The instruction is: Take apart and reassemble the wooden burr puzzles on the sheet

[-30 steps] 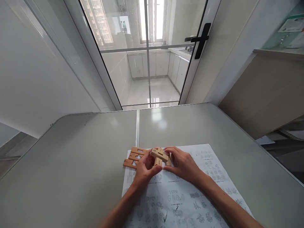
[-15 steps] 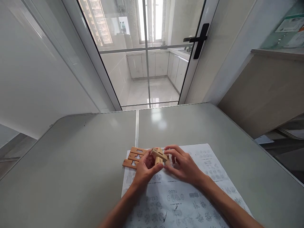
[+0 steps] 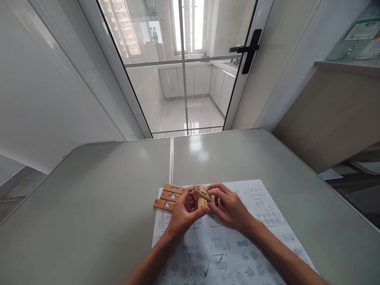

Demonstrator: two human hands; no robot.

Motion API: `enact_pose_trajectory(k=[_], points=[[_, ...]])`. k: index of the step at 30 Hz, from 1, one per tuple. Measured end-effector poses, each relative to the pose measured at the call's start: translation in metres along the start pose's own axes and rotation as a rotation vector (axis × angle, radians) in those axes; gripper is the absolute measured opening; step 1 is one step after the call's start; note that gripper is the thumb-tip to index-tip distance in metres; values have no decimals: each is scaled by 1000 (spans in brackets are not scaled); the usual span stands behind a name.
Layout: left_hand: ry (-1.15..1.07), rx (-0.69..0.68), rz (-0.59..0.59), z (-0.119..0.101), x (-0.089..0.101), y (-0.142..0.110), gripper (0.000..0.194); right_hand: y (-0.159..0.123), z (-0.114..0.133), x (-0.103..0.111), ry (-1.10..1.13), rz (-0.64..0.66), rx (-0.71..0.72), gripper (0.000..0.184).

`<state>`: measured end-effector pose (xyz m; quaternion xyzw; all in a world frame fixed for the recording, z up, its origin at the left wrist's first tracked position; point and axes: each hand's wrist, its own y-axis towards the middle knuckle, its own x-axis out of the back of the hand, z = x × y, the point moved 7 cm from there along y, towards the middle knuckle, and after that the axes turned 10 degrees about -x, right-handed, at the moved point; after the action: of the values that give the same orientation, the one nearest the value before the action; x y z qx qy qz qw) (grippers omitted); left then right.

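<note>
Two bare hands meet around one wooden block cluster (image 3: 203,201) held over the far part of a single paper sheet (image 3: 225,257). The left hand (image 3: 182,215) curls round it, closed on it between thumb and fingers; the right hand (image 3: 231,202) is half curled, its fingertips at the cluster's right end, though I cannot tell whether they grip. At least two pale, smooth, square-edged pieces cross in the cluster; fingers hide the full count. Three flat slats (image 3: 164,204) of redder wood lie side by side beyond the left hand, across the sheet's far left corner, each with one cut-out visible. The sheet is thin, creased and printed with many small grey figures. The bench (image 3: 113,206) is grey and glossy, crossed by one pale strip (image 3: 171,162).
</note>
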<state>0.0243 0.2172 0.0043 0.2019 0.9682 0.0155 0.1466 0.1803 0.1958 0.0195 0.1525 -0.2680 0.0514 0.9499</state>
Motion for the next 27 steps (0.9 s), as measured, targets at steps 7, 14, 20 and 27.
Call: enact_pose_trajectory(k=[7,14,20,27], points=[[143,19,28,-6,-7,-2,65,0,2,0,55,-3,12,12],[158,8,9,-7,-6,-1,61,-1,6,0,58,-9,23,11],[183,2,-8,-6,-4,-2,59,-3,3,-2,47,-23,15,13],[192,15,-6,-5,-4,-3,63,2,5,0,173,53,-67,22]])
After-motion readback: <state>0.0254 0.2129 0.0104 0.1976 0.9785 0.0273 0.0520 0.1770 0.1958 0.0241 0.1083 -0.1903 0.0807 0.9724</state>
